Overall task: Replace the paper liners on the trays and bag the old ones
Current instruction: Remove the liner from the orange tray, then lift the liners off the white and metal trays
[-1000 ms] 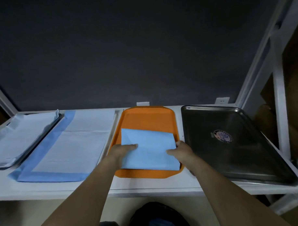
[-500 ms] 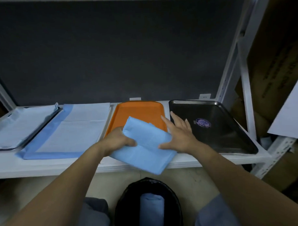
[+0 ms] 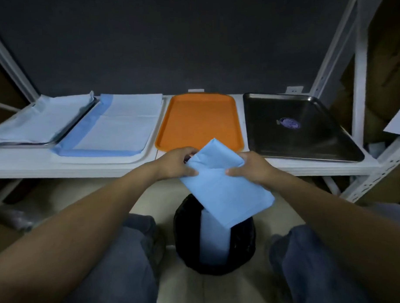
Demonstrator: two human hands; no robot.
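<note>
A folded blue liner (image 3: 223, 191) hangs tilted in the air, just in front of the front edge of a white shelf (image 3: 104, 168). Both hands hold it. The left hand (image 3: 176, 163) curls its fingers round the upper left edge, and the right hand (image 3: 252, 170) pinches the right edge, thumb on top. The liner's lower corner hangs over the mouth of a black bag (image 3: 188, 242), which stands on the floor between the person's knees. A pale liner (image 3: 214, 239) stands upright inside the bag. On the shelf, directly behind the hands, lies a bare orange tray (image 3: 200, 122). Beside it, toward the right end, is a bare steel tray (image 3: 307, 143) with a round sticker (image 3: 289, 122). To the orange tray's left, a white tray (image 3: 149, 151) carries a blue-bordered liner (image 3: 116, 127). At the left end, a metal tray (image 3: 47, 143) holds a light blue liner (image 3: 41, 120).
</note>
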